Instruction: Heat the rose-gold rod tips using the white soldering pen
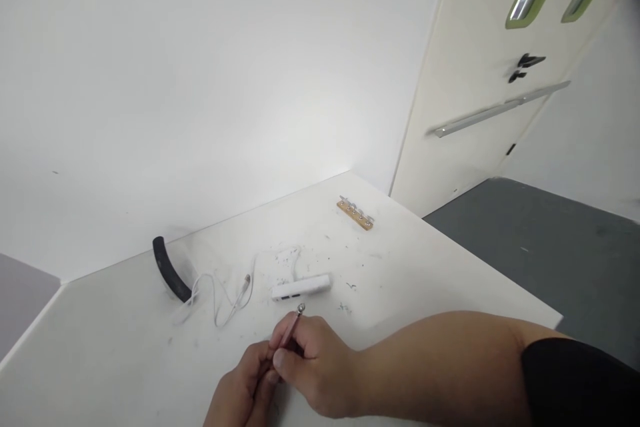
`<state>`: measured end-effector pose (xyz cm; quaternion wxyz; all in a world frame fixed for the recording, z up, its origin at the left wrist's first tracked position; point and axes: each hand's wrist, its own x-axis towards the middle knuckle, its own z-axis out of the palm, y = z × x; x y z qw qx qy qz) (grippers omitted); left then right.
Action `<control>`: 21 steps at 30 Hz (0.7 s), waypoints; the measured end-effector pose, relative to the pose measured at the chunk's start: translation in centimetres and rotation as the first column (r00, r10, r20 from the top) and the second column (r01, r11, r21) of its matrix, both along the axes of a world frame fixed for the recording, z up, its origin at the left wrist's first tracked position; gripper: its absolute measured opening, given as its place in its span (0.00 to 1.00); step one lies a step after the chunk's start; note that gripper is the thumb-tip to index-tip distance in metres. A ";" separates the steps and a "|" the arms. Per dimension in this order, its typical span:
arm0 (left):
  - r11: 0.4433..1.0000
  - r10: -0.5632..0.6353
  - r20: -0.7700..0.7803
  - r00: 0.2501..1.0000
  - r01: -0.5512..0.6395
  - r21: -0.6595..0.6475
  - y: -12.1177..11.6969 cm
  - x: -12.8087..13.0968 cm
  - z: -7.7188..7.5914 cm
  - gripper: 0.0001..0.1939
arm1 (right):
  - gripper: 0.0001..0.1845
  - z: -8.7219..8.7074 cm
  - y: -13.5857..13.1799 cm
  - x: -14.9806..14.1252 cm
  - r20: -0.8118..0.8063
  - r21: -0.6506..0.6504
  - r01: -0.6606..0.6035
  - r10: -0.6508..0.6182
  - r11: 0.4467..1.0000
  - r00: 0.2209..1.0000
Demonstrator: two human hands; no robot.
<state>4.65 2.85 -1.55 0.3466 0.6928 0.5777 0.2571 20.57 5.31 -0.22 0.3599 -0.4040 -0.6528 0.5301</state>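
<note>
My right hand (320,365) is closed around a slim reddish-brown, pencil-like stick (291,331). Its silvery rounded end points up and away from me, and its lower end is hidden by my fingers. My left hand (247,383) is closed too, with its fingertips meeting the right hand's fingers low over the table; whatever it grips is hidden. Just beyond my hands lies a white bar-shaped USB hub (303,287) with dark ports on its near side. A thin white cable (217,297) with a metal plug loops to its left.
A black curved tube (170,272) rests near the wall at left. Farther right lies a small wooden strip with metal hooks (355,213). Dark scraps (345,308) are scattered over the white table (440,287). A door with a push bar (500,110) stands beyond its right edge.
</note>
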 end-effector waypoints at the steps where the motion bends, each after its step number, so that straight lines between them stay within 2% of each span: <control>1: 1.000 0.003 0.007 1.000 -0.003 -0.001 0.0 0.0 0.1 0.15 | 0.04 0.0 0.0 0.0 0.008 0.008 -0.001 0.001 1.000 1.000; 7: 1.000 0.022 0.022 1.000 -0.023 0.011 -0.1 0.1 0.2 0.15 | 0.06 0.2 -0.1 0.2 -0.003 0.022 -0.020 0.020 1.000 1.000; 13: 1.000 0.030 0.041 0.999 -0.029 -0.007 -0.1 -0.1 -0.2 0.15 | 0.09 -0.5 -0.3 0.1 -0.001 -0.017 -0.019 0.019 1.000 1.000; 21: 0.999 0.036 0.083 0.996 -0.035 -0.005 -0.2 0.4 0.5 0.15 | 0.08 -0.1 -0.2 0.3 0.034 0.013 -0.054 0.054 0.998 0.998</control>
